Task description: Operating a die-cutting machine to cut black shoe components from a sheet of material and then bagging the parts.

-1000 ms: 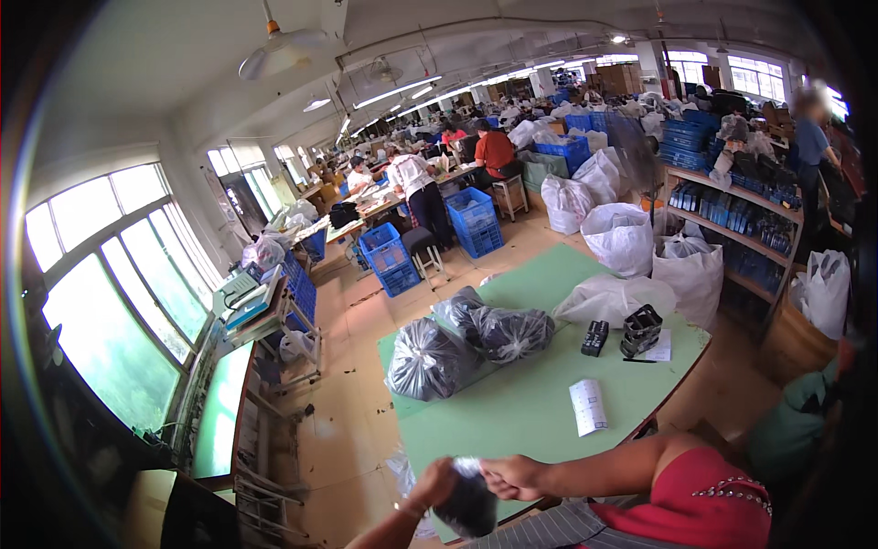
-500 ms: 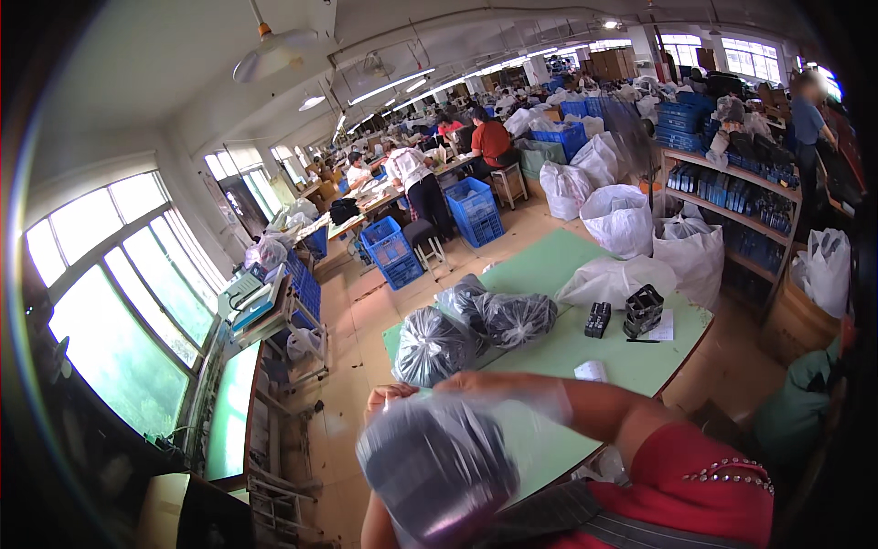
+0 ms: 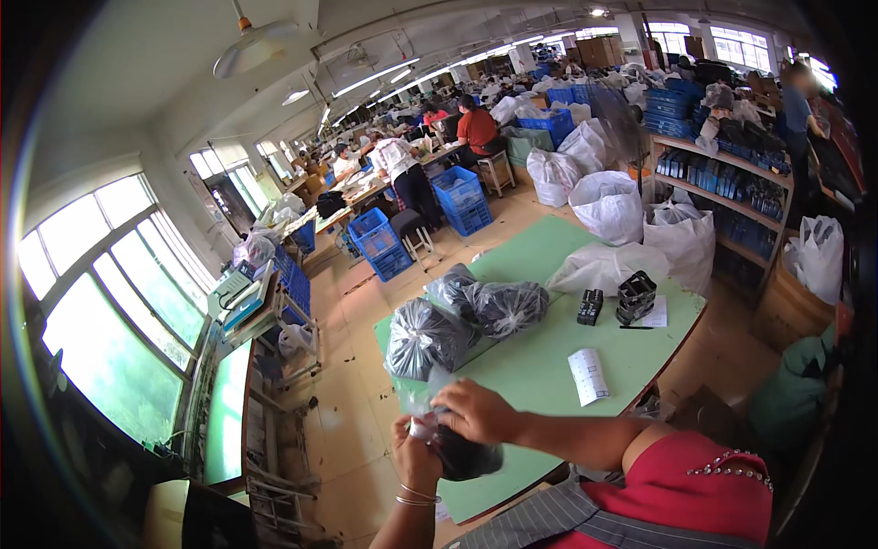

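A clear plastic bag with dark contents (image 3: pixel 469 455) hangs at the near edge of the green table, its neck gathered tight. My left hand (image 3: pixel 414 455), a bangle on its wrist, is closed around the neck. Beside it, my right hand (image 3: pixel 477 412) is closed on the bag just above the dark contents, knuckles up. A small white piece (image 3: pixel 422 428) shows at the left fingers; whether it is bag film or something else I cannot tell. Just beyond my hands, several tied clear bags of dark goods (image 3: pixel 422 340) lie together on the table.
On the green table (image 3: pixel 540 393) lie a curled printed paper (image 3: pixel 588 376), black strapped bundles (image 3: pixel 636 297) and a pen (image 3: pixel 636 327). White sacks (image 3: pixel 606 209) and a loaded shelf (image 3: pixel 722 197) stand to the right. Blue crates (image 3: pixel 462 199) and people at work (image 3: pixel 400 163) are farther off.
The bag has come down and turned, so its bulk now sits below and right of my hands. Its neck is now bunched in my left hand. The curled paper is now fully visible.
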`<control>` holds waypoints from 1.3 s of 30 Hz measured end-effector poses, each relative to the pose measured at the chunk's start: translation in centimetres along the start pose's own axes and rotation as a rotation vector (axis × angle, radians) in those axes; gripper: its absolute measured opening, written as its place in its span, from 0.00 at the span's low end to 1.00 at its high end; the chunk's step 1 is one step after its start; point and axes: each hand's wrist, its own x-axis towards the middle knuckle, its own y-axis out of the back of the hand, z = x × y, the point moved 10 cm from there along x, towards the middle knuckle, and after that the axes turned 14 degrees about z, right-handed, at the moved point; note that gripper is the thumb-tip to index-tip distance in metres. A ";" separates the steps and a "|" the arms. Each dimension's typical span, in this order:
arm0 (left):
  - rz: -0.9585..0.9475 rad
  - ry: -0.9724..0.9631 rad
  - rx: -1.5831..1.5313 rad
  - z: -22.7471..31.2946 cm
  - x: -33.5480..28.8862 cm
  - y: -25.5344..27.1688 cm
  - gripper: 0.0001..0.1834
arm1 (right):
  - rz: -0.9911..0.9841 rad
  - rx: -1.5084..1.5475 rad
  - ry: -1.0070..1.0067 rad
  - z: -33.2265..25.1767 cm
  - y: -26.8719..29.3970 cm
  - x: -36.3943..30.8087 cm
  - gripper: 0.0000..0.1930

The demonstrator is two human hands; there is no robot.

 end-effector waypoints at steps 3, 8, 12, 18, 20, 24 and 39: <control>0.040 0.111 -0.217 -3.4 -0.5 0.9 0.15 | -0.138 0.038 -0.062 -0.6 -2.3 -4.4 0.21; -0.011 0.295 -0.136 -8.3 -2.6 1.9 0.10 | -0.164 -0.065 -0.115 0.4 -1.4 -6.2 0.16; -0.001 0.396 -0.111 -10.9 -4.9 3.5 0.08 | -0.077 -0.053 -0.155 0.5 -0.8 -8.9 0.12; 0.007 0.365 0.285 -12.2 -7.3 6.6 0.06 | -0.117 -0.077 -0.354 2.0 -1.0 -12.8 0.08; 0.031 0.299 0.251 -12.5 -7.2 7.5 0.07 | -0.114 -0.063 -0.430 2.2 -0.8 -13.2 0.06; -0.087 0.106 0.311 -11.0 -7.3 8.0 0.09 | -0.114 -0.007 -0.529 2.3 -1.1 -13.9 0.07; -0.055 0.749 -0.005 -19.9 -9.4 20.1 0.06 | -0.729 -0.020 -0.108 -4.3 -8.0 -19.1 0.14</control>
